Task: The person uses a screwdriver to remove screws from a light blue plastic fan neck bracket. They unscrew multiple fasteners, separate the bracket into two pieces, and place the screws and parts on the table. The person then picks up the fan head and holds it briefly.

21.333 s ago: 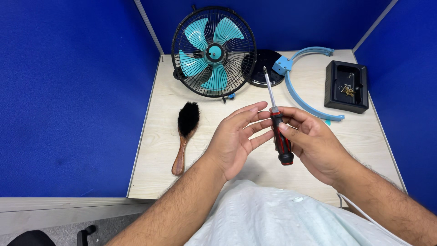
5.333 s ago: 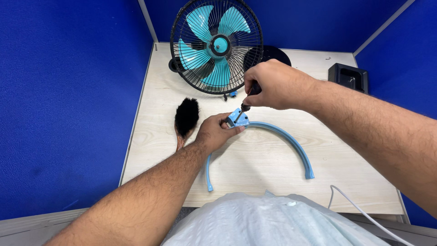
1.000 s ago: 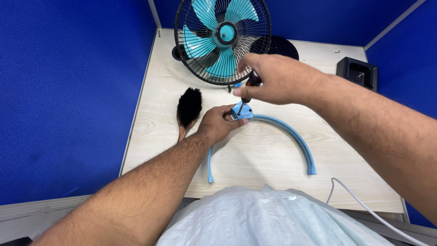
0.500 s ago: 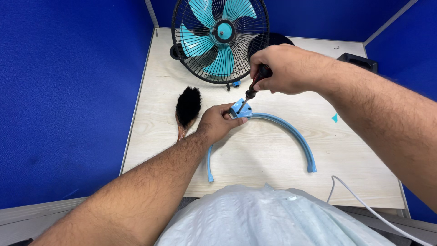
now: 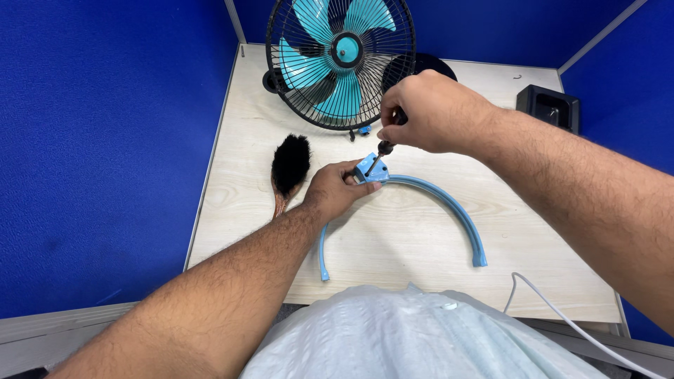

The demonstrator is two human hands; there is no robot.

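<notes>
Hands grip a curved blue plastic ring point(image 5: 449, 207) and a screwdriver point(image 5: 379, 156).

A: Free room? Bare table point(image 5: 421, 245) inside the blue arc point(image 5: 449, 207), plus the near right up to the white cable point(image 5: 562, 319).

B: Blocked far by the fan point(image 5: 340, 63); brush point(image 5: 288, 168) on the left, black tray point(image 5: 549, 109) at the far right, blue walls point(image 5: 105, 140) around.

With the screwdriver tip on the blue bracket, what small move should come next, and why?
Probably turn the screwdriver in place: the right hand grips its handle, its tip sits on the bracket block of the blue arc, which the left hand pinches steady.
</notes>
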